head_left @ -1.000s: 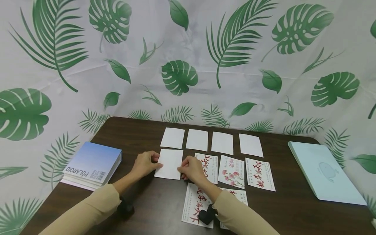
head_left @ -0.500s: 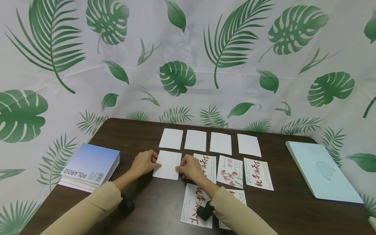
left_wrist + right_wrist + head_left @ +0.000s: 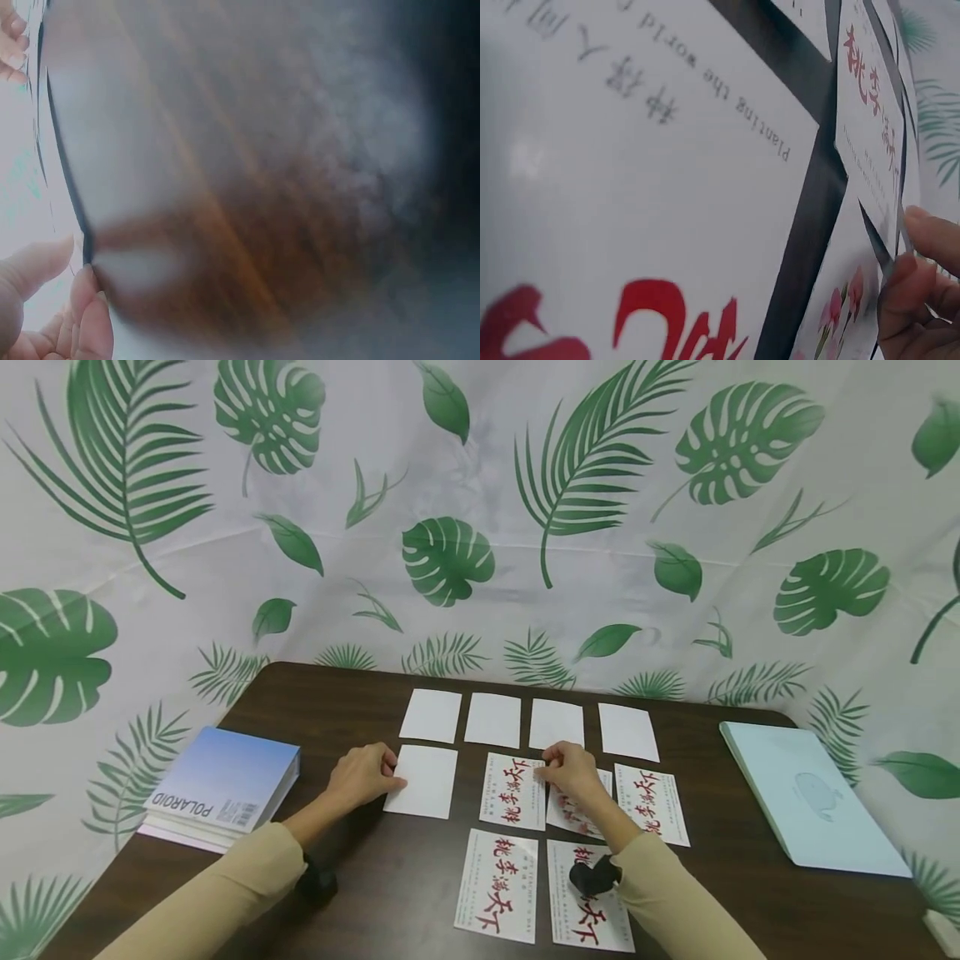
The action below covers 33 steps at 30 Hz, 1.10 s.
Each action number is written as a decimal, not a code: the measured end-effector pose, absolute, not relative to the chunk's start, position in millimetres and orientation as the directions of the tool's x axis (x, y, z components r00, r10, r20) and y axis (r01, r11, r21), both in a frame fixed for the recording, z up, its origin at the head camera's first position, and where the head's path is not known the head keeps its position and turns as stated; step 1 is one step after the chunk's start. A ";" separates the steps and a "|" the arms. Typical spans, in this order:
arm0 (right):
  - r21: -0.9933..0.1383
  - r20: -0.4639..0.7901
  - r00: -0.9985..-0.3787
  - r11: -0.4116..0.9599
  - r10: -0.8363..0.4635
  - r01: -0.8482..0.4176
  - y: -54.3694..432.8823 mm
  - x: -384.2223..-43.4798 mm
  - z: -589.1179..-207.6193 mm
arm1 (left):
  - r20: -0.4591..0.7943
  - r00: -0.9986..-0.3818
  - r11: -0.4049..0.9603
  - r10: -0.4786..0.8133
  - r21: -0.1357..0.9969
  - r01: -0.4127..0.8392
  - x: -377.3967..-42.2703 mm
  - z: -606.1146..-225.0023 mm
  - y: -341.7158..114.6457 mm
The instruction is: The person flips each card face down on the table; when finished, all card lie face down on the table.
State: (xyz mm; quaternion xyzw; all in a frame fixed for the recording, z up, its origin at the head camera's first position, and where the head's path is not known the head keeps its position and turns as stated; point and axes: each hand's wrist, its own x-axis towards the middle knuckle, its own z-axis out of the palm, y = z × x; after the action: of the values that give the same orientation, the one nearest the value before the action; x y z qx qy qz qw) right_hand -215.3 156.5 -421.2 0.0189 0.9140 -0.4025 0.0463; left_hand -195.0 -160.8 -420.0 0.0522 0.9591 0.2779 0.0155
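A plain white card (image 3: 422, 783) lies at the left end of the middle row, and my left hand (image 3: 365, 774) pinches its left edge between thumb and fingers. My right hand (image 3: 573, 768) is at the right edge of the neighbouring card with red Chinese characters (image 3: 512, 793). In the right wrist view, my right thumb and finger pinch that card's corner, beside a card with pink flowers (image 3: 844, 304). My right hand and wrist partly cover the flower card in the head view. Another red-lettered card (image 3: 651, 802) lies right of it.
Several blank white cards (image 3: 430, 716) form the back row. Two red-lettered cards (image 3: 495, 885) lie nearest me, one under my right wrist's black camera (image 3: 595, 877). A blue POLAROID album (image 3: 228, 772) stands left, a pale blue album (image 3: 813, 793) right. A leaf-print cloth (image 3: 450, 627) hangs behind.
My right hand has left the blank card's right edge and moved right to the red-lettered card beside it. My left hand stays on the blank card.
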 end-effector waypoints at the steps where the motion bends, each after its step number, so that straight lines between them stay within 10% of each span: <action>1: -0.713 -0.091 -0.996 0.699 -0.018 0.053 158.4 -215.7 -422.2 | -0.003 -0.994 0.840 0.109 0.536 0.091 -195.2 -420.2 -160.8; 19: -0.631 -0.018 -0.992 0.771 -0.122 -0.083 166.7 -223.7 -426.8 | -0.073 -0.975 0.482 0.212 0.875 0.039 -212.7 -409.6 -88.4; 33: -0.724 0.082 -0.993 0.679 -0.088 -0.120 162.3 -225.2 -433.3 | -0.081 -0.982 0.374 0.168 0.927 -0.013 -226.2 -422.2 -50.0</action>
State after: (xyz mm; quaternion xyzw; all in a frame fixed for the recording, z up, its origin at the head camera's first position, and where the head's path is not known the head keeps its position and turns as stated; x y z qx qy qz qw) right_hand -225.2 162.3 -433.3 -0.0568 0.9160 -0.3967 -0.0203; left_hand -226.2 -50.0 -422.2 0.0470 0.8249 0.5575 0.0811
